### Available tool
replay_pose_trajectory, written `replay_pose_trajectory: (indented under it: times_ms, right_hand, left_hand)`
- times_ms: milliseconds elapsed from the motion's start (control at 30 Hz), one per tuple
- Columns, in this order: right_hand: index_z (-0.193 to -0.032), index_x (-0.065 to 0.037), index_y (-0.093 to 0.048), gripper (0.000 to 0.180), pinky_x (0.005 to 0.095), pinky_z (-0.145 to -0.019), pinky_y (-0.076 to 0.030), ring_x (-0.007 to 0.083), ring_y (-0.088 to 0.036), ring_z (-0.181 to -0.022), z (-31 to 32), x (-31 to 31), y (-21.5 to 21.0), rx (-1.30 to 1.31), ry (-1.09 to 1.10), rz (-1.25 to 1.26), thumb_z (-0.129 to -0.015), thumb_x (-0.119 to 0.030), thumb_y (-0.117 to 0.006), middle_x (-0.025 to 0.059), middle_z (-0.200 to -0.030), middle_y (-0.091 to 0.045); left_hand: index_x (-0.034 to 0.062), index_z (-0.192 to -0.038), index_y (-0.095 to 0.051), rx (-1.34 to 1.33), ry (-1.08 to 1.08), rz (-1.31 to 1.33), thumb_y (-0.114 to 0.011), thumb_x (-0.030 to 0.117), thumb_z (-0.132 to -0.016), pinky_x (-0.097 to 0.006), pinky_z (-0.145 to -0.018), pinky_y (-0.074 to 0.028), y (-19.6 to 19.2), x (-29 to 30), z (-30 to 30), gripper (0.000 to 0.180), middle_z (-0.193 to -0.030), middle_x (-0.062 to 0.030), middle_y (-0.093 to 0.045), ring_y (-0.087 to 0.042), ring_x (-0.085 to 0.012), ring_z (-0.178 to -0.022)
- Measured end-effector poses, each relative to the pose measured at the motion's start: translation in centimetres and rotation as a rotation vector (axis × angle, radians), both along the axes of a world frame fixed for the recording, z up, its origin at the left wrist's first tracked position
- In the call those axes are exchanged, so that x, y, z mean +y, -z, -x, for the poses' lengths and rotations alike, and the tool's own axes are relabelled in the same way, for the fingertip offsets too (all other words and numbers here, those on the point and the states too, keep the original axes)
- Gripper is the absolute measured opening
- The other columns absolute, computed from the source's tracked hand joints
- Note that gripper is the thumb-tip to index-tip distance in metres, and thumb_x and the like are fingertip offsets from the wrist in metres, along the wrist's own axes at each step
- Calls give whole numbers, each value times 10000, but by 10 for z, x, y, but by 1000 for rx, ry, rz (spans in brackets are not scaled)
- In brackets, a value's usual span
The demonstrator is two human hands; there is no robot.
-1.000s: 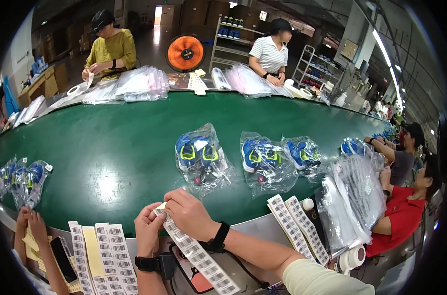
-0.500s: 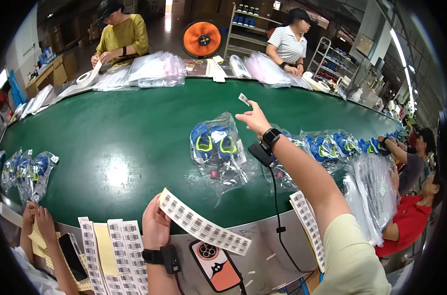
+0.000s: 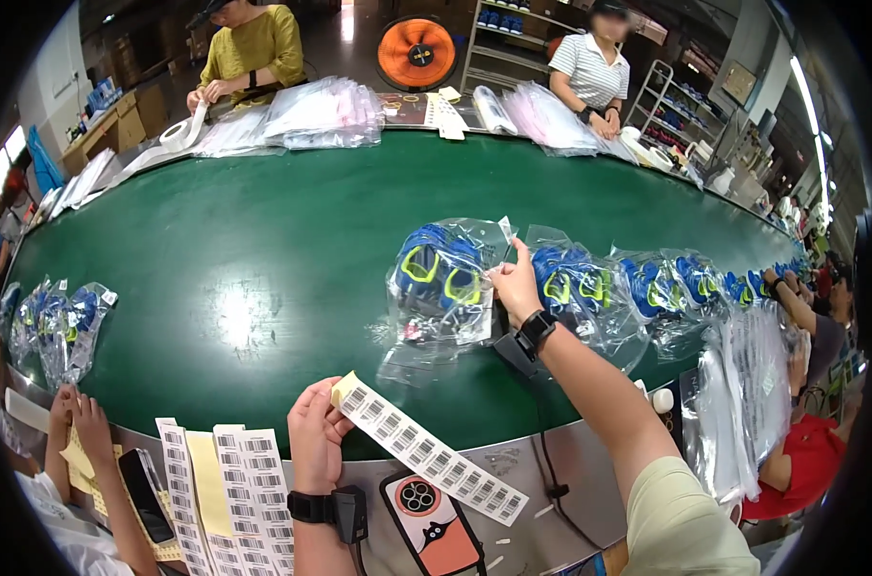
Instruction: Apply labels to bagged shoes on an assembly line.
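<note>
My left hand [image 3: 316,437] is closed on the yellow-edged end of a strip of barcode stickers [image 3: 426,446], which slants down to the right above a phone [image 3: 431,523] in a black and coral case. Farther right, my right hand [image 3: 515,288] is at the right edge of a clear plastic bag [image 3: 412,331] holding a pair of blue shoes [image 3: 441,264] with lime trim. A small white barcode sticker [image 3: 506,228] shows at its raised index fingertip. The thumb and lower fingers touch the bag's film; their exact grip is partly hidden.
More bagged blue shoes [image 3: 575,278] line the green belt [image 3: 215,211] to the right, others [image 3: 61,322] lie left. Barcode sheets [image 3: 249,480] sit beside a co-worker's hands [image 3: 81,422]. Plastic bags [image 3: 738,394] are stacked right. Two people work across the belt.
My right hand has come down and nearer with the sticker, onto the bag's edge. The bagged shoes have turned slightly. My left hand still holds the sticker strip.
</note>
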State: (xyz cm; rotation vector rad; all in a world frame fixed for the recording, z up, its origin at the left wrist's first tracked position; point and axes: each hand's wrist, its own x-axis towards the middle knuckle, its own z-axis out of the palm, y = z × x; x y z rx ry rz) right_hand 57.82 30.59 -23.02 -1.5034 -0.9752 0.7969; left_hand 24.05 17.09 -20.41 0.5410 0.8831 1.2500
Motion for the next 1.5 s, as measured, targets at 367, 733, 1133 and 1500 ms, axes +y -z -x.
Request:
replay_pose_trajectory:
  times_ms: [367,733,1133,1500]
  right_hand:
    - [-1063,-26,-600,317,246,-545,-437,98,-519,-659,-37,22,-63,117,268,-197,-771,-59,-719,3,-756,-553]
    - [-1482,-149,-103,1022,458,-706,-513,315,-577,-1033,6,30,-50,34,91,276,-738,-340,-778,183,-1298,-498]
    - [-1499,-112,-146,786,259,-661,-547,175,-669,-803,123,31,-63,300,-176,-198,-806,170,-385,220,-1116,-640]
    - [-1507,-147,-60,871,294,-743,-551,197,-664,-879,80,18,-13,276,-281,131,-831,148,-523,211,-1100,-638]
  left_hand:
    - [-19,-1094,-569,56,-41,-14,-488,192,-980,-235,-660,-541,4,-3,0,253,-980,-93,-663,-654,-122,-803]
    - [-15,-1087,-572,46,-59,-11,-492,206,-978,-238,-682,-533,-1,-2,-1,259,-986,-92,-662,-652,-131,-819]
    - [-3,-1068,-607,17,-154,-2,-562,152,-947,-236,-694,-535,7,-3,1,202,-966,-66,-657,-641,-110,-805]
    - [-11,-1074,-608,8,-202,-2,-561,156,-950,-237,-703,-532,3,-1,2,213,-966,-58,-642,-626,-102,-815]
